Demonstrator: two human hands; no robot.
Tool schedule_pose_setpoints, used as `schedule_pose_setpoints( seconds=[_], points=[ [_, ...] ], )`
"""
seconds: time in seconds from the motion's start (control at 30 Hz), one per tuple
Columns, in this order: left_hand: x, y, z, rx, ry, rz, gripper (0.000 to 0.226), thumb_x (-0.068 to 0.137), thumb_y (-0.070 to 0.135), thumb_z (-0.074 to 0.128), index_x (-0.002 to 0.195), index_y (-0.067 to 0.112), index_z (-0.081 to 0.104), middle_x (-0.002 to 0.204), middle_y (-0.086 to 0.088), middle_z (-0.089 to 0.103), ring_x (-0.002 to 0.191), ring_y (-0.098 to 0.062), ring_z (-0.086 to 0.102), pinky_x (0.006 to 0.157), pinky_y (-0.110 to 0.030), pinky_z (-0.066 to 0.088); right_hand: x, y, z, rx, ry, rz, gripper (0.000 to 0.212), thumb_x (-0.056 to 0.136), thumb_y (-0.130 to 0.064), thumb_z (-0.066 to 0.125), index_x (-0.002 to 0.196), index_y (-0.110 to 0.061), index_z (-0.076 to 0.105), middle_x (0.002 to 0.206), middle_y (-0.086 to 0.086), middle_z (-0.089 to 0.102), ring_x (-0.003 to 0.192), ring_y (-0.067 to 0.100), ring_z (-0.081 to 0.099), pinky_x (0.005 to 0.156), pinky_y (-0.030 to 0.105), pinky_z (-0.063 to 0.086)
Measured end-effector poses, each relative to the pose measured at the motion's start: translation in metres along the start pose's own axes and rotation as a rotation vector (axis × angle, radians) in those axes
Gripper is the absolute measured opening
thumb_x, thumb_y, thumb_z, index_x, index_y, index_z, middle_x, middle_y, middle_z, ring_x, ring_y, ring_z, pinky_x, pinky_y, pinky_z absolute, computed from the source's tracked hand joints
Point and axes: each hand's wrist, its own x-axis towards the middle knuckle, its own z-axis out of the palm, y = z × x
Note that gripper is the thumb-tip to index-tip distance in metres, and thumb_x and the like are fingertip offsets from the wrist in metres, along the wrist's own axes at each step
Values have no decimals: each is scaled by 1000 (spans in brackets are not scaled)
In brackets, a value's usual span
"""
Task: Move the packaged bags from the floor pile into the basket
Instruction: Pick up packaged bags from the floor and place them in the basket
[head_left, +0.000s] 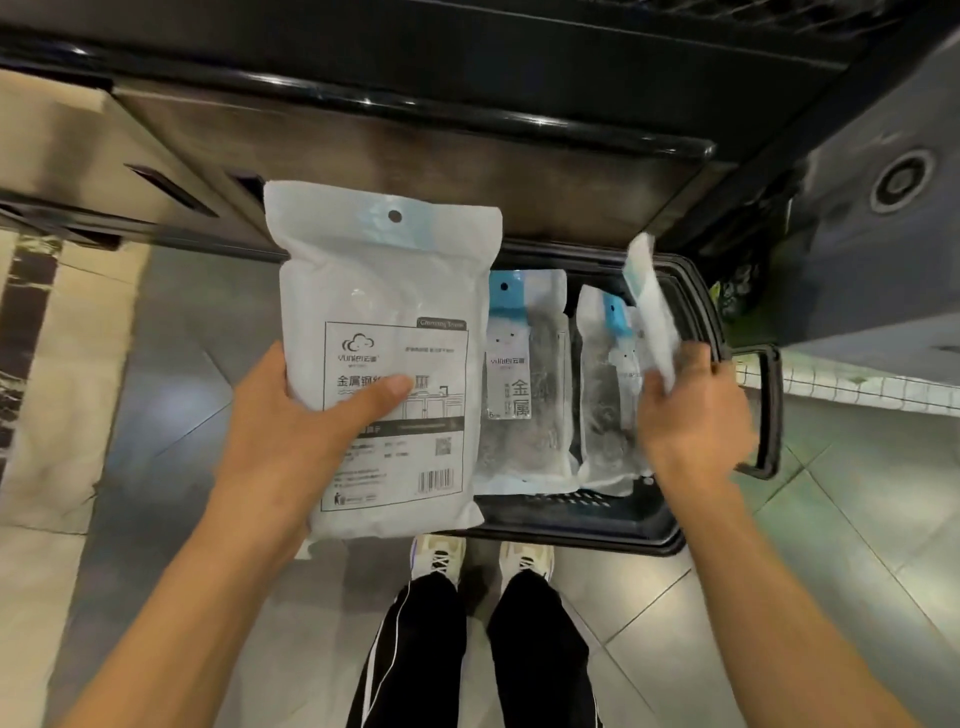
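My left hand (291, 431) grips a white packaged bag (384, 291) by its lower left edge, printed back facing me, held upright over the left part of the black basket (582, 525). My right hand (691, 410) pinches a second white bag (649, 306) seen edge-on, tilted above the basket's right side. Two bags lie flat inside the basket: one with a blue header (524, 384) and another (602, 395) beside it. The floor pile is not in view.
The basket stands on grey floor tiles in front of a dark wooden counter base (415, 145); its handle (769, 415) hangs at the right. My shoes (483, 556) are just behind the basket. A pale mat (62, 364) lies at left, a grey unit (872, 249) at right.
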Motion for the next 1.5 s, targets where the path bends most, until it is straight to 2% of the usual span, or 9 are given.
schedule_pose_setpoints(
  seconds=[0.3,0.4,0.6,0.73,0.87,1.03,1.2,1.37,1.5],
  points=[
    [14,-8,-1,8,-8,-32,36,76,21,88,107,28,71,93,11,81,80,-10,79,74,-42,62,9,-43,74,-37,-232,0,90,100,-69,39,162,-8,14,157,23,25,140,42,33,99,53,49],
    [15,-10,2,6,-5,-57,35,76,20,88,105,28,70,91,11,81,79,-10,79,72,-41,62,17,-40,77,-44,-258,-30,88,104,-63,37,163,-3,10,168,22,10,147,44,27,106,56,45],
    [16,-13,7,10,0,-73,32,81,17,85,106,28,68,91,11,81,80,-11,78,69,-37,60,21,-26,84,-122,-162,-26,82,106,-55,41,161,0,13,165,25,19,140,42,38,95,52,53],
    [15,-12,7,52,40,-65,28,85,20,82,107,29,66,90,11,80,78,-9,77,60,-28,60,19,-28,78,-75,-149,-49,84,104,-61,40,162,-5,18,164,26,21,139,44,38,106,54,42],
    [13,-8,7,315,155,7,32,88,30,78,111,26,56,93,14,68,92,-18,68,80,-42,54,6,-28,48,70,48,-246,75,98,-59,41,154,-8,43,156,29,39,126,50,51,101,58,43],
    [12,-11,24,782,255,192,34,96,34,64,106,19,36,84,-10,58,79,-40,55,68,-43,38,-9,-32,3,217,50,-413,81,96,-67,35,159,-17,37,167,17,28,145,41,35,117,60,30],
    [57,-51,85,1080,20,141,59,98,22,60,146,10,28,132,-18,58,121,-40,56,86,-49,49,-6,-35,-22,238,27,-447,83,95,-70,32,162,-23,30,172,13,19,152,37,25,122,55,22],
    [85,-100,123,1290,-85,228,100,96,18,65,162,1,-8,170,-24,9,143,-37,35,110,-45,46,-1,-38,-24,243,14,-470,83,93,-72,30,162,-25,30,171,15,19,152,38,25,122,54,22],
    [101,-121,124,1472,-250,371,94,102,18,54,161,4,-18,171,-20,-17,149,-38,25,117,-45,37,-3,-35,-16,250,-39,-477,83,93,-73,28,163,-29,27,173,10,15,155,33,18,125,54,20]
  ],
)
